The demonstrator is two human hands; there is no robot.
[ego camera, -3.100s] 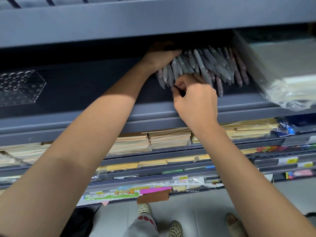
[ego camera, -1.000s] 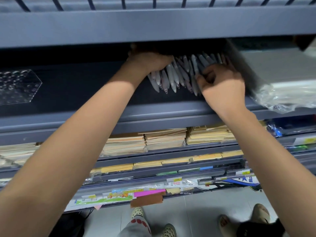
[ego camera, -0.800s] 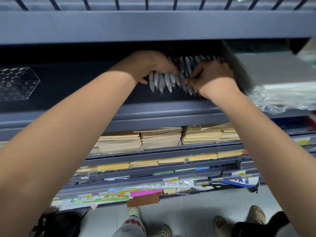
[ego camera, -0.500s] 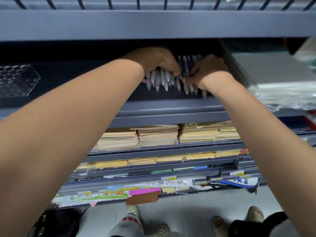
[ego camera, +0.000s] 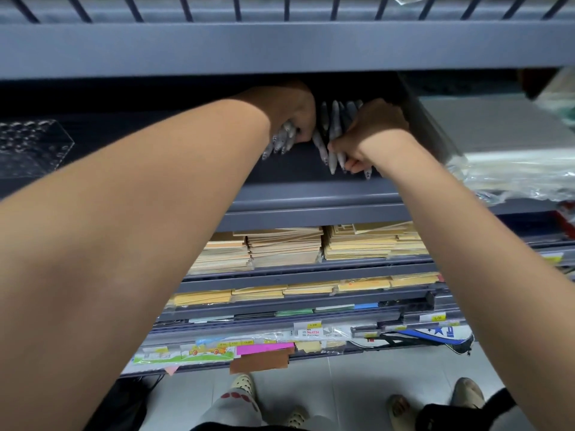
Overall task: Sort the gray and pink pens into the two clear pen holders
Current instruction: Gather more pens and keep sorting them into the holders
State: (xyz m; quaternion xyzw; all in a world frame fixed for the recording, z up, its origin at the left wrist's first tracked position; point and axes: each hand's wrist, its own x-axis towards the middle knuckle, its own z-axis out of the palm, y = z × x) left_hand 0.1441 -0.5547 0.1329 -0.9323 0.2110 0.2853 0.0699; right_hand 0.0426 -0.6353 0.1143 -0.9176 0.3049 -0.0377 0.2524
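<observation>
Several gray pens [ego camera: 333, 126] lie bunched on the dark shelf [ego camera: 295, 194], tips pointing toward me. My left hand [ego camera: 294, 112] grips a bundle of gray pens [ego camera: 281, 141] on the left side of the bunch. My right hand [ego camera: 370, 129] curls round more gray pens [ego camera: 334, 157] on the right side. The two hands are close together, with a few pens showing between them. No pink pen is plainly visible. One clear pen holder [ego camera: 31, 147] with round holes lies at the far left of the same shelf.
A plastic-wrapped stack of sheets [ego camera: 504, 157] fills the shelf's right end, close to my right hand. The shelf above [ego camera: 280, 48] overhangs low. Stacks of tan envelopes [ego camera: 286, 247] sit on lower shelves. Feet in sandals [ego camera: 242, 384] stand on the tiled floor.
Both hands have drawn the spread pens together into a tight bunch, the right hand sweeping in from the right. The pink pens seen earlier at the right are now hidden.
</observation>
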